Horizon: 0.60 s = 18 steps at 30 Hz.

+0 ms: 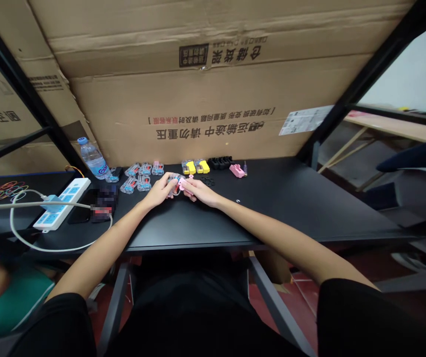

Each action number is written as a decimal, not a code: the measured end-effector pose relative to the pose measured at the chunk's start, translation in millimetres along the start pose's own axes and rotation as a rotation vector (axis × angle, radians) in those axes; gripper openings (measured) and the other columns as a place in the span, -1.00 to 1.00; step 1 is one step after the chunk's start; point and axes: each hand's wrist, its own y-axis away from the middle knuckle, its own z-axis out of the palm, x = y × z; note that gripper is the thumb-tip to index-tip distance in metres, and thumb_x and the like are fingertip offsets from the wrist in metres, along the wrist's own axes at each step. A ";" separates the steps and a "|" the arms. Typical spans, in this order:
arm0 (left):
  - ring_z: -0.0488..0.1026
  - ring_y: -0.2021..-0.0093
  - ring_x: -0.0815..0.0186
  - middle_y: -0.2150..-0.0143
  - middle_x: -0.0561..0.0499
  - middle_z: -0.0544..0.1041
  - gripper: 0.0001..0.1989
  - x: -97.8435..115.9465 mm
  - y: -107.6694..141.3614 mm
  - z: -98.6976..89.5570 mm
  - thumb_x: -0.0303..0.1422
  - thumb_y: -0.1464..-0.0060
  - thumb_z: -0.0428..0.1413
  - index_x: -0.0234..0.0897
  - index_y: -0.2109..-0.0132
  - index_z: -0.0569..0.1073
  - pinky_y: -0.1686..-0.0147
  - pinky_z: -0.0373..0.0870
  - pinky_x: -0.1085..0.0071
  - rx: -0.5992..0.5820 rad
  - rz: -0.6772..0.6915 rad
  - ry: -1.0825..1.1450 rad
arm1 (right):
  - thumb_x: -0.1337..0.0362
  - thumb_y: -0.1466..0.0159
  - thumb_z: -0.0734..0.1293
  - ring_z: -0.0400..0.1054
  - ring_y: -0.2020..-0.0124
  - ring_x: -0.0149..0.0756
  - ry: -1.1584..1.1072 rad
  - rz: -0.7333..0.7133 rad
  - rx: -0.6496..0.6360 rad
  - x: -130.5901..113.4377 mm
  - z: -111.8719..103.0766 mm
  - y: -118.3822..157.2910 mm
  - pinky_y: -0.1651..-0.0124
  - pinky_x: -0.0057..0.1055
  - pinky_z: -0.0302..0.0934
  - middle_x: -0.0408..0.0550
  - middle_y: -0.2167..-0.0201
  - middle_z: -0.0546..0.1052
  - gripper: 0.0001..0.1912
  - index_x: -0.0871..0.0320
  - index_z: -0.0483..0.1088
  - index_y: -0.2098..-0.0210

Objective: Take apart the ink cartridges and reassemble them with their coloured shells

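Toward the left end of the table (272,208), a white power strip (72,197) lies obliquely, running from near the front edge toward the rear; a light-blue plug (52,204) is seated in it. At mid-length, toward the rear edge, the left hand (160,191) and the right hand (201,192) are together. The left is closed on a clear-cased piece (176,176); the right pinches a pink part (181,185) at its side. Whether the two are joined cannot be told. Beyond the right hand lie small black parts (208,182). Left of the hands, clear-cased units (144,183) are grouped. Along the rear edge, left to right: a bottle (94,161), two yellow-and-clear units (202,166), black housings (220,162), a pink housing (237,171). Cardboard (213,99) stands behind
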 end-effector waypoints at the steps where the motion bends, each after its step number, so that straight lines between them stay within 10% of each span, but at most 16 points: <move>1: 0.49 0.50 0.39 0.38 0.08 0.57 -0.55 0.6 0.6 1.7 0.04 -0.44 0.08 -0.25 -0.15 0.41 0.50 0.38 0.50 -0.004 -0.001 -0.008 | -0.31 -0.46 0.29 0.11 0.58 -0.45 0.009 -0.011 -0.003 -0.4 -0.1 0.3 0.53 -0.46 0.07 -0.27 0.51 0.27 -0.41 0.13 0.37 0.26; 18: 0.48 0.58 0.39 0.44 0.09 0.56 -0.49 2.6 -0.8 3.2 0.18 -0.37 0.11 -0.21 0.05 0.39 0.59 0.32 0.51 -0.053 -0.066 0.105 | -0.28 -0.48 0.29 0.11 0.55 -0.43 0.058 -0.001 -0.012 -1.9 2.7 1.0 0.54 -0.48 0.08 -0.27 0.50 0.27 -0.45 0.13 0.41 0.20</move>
